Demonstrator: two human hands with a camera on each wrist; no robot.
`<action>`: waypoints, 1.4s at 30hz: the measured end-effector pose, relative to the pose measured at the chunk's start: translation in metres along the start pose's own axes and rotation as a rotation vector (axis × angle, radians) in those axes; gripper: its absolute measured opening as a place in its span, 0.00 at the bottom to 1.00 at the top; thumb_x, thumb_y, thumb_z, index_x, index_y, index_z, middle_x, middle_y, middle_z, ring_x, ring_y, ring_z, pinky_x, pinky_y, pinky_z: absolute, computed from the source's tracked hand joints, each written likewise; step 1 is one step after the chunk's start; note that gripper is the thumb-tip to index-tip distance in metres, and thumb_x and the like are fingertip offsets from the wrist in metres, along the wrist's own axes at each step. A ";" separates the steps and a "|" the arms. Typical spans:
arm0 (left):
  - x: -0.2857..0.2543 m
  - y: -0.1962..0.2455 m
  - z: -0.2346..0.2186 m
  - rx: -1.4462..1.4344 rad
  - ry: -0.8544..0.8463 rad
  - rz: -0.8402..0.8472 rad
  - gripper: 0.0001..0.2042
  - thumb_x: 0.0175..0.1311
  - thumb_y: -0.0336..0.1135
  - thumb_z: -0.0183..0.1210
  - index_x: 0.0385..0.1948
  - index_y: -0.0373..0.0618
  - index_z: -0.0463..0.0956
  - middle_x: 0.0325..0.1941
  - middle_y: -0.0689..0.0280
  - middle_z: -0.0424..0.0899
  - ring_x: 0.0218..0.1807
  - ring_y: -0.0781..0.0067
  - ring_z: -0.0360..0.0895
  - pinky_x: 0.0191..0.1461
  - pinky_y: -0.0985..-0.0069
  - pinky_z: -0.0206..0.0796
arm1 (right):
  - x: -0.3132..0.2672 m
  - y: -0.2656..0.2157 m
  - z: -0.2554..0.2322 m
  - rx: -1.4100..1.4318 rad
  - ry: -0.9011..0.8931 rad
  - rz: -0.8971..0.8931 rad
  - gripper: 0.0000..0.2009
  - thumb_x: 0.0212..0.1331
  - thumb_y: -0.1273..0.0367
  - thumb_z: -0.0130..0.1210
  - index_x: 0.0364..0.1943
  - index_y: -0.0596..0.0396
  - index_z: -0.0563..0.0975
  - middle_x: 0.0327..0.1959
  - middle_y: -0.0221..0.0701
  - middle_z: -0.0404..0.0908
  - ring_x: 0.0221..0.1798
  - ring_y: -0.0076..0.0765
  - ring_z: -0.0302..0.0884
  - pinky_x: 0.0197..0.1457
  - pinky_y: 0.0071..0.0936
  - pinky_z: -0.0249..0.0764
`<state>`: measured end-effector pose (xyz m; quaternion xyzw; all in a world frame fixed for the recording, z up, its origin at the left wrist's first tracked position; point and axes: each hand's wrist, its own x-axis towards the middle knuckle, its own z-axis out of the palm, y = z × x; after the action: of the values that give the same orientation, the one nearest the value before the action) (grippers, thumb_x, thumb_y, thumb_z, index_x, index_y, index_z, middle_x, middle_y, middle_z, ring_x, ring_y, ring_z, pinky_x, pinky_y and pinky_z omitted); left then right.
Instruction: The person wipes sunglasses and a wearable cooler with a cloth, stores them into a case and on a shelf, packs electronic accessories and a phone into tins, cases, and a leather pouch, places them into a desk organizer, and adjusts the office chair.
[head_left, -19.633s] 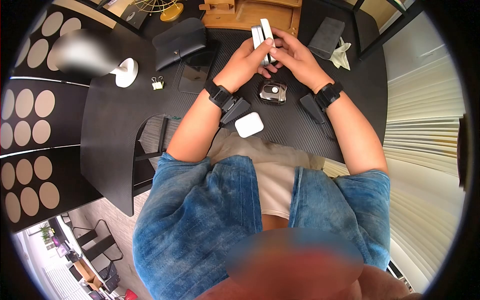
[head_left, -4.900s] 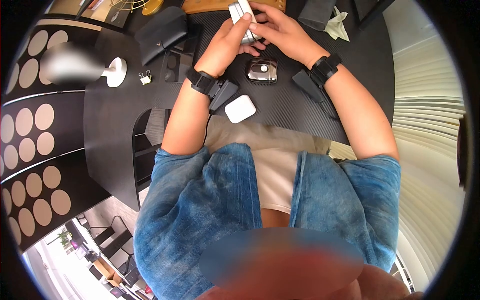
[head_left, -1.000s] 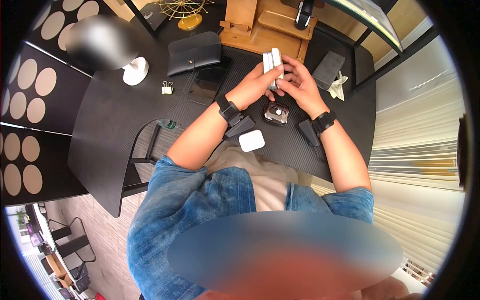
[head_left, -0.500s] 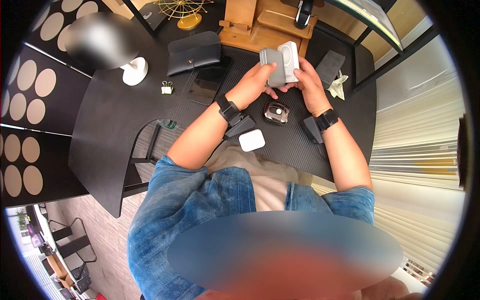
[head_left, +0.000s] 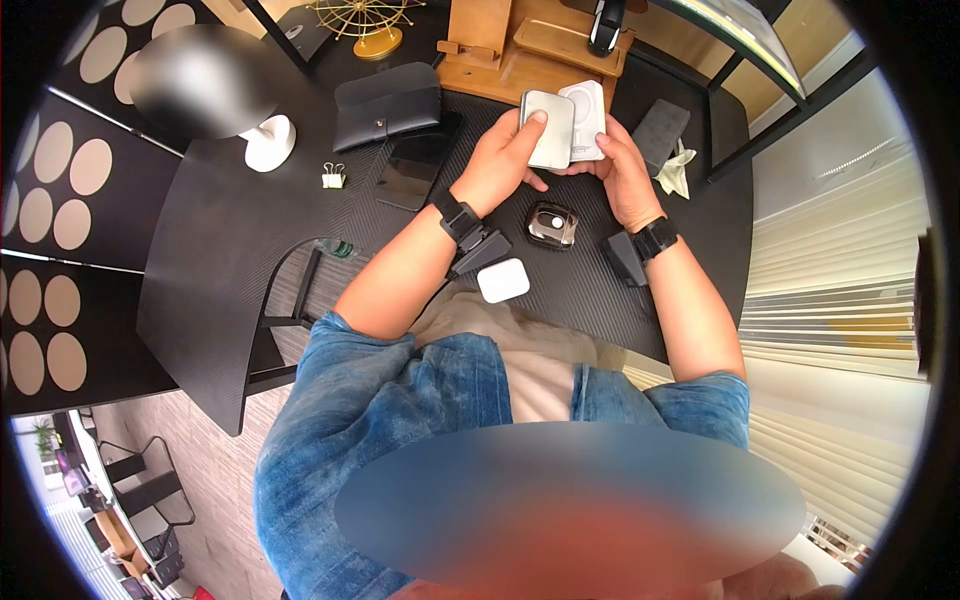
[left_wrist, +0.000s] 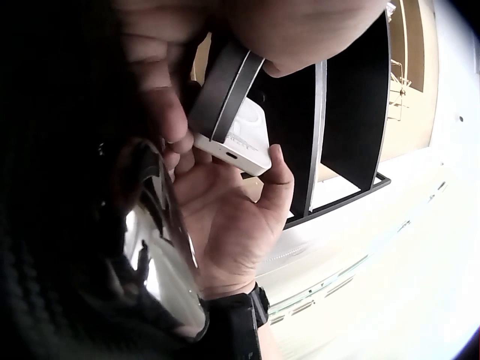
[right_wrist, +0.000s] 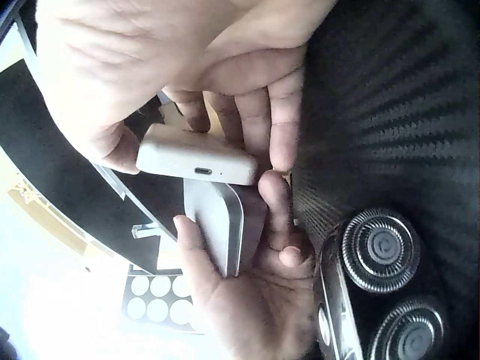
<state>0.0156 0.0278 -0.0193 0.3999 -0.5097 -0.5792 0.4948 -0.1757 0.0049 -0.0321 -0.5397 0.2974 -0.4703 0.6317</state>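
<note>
My left hand [head_left: 497, 168] holds a flat silver-grey case [head_left: 545, 140] with rounded corners, thumb on its face and fingers behind. My right hand [head_left: 628, 180] grips a white magnetic power bank [head_left: 587, 108] by its outer edge; a ring outline shows on its face. In the right wrist view the power bank [right_wrist: 196, 156] turns its end with a small port to the camera. The case's edge [right_wrist: 234, 232] sits right beside it, and in the head view it overlaps the power bank. Below both hands a shiny electric shaver [head_left: 552, 226] lies on the desk.
A white rounded box [head_left: 503, 281] lies near the desk's front edge. To the left are a binder clip [head_left: 334, 177], a dark phone [head_left: 418, 165] and a black pouch [head_left: 388, 108]. A wooden stand [head_left: 480, 75] is behind; a grey case [head_left: 664, 135] and cloth [head_left: 676, 174] sit right.
One second ago the case and power bank stood edge-up, pressed together. They have since been fanned apart, faces turned up, with the right hand shifted to the right. The shaver has stayed put.
</note>
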 end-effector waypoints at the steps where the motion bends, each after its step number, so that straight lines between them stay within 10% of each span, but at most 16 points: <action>1: 0.000 0.001 0.001 0.015 0.024 0.011 0.24 0.75 0.52 0.45 0.54 0.36 0.68 0.38 0.59 0.83 0.32 0.69 0.83 0.27 0.77 0.73 | 0.000 0.000 0.000 -0.018 0.019 -0.008 0.29 0.67 0.59 0.46 0.68 0.61 0.61 0.58 0.39 0.75 0.55 0.36 0.77 0.52 0.31 0.78; 25: 0.008 -0.015 -0.005 0.102 -0.036 0.097 0.21 0.68 0.35 0.60 0.56 0.36 0.63 0.39 0.63 0.80 0.31 0.77 0.78 0.33 0.79 0.73 | 0.001 0.001 -0.004 0.056 -0.009 0.018 0.28 0.69 0.59 0.50 0.67 0.61 0.63 0.58 0.37 0.75 0.56 0.32 0.76 0.53 0.29 0.77; 42: 0.009 -0.006 -0.009 -0.141 0.097 0.135 0.14 0.74 0.39 0.51 0.51 0.39 0.68 0.39 0.61 0.81 0.33 0.73 0.77 0.34 0.78 0.67 | -0.003 0.003 0.005 -0.143 0.038 -0.115 0.26 0.68 0.64 0.52 0.67 0.57 0.63 0.56 0.38 0.78 0.51 0.31 0.79 0.49 0.23 0.74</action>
<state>0.0215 0.0170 -0.0266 0.3564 -0.4690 -0.5590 0.5836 -0.1718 0.0100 -0.0341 -0.5904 0.3106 -0.4935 0.5579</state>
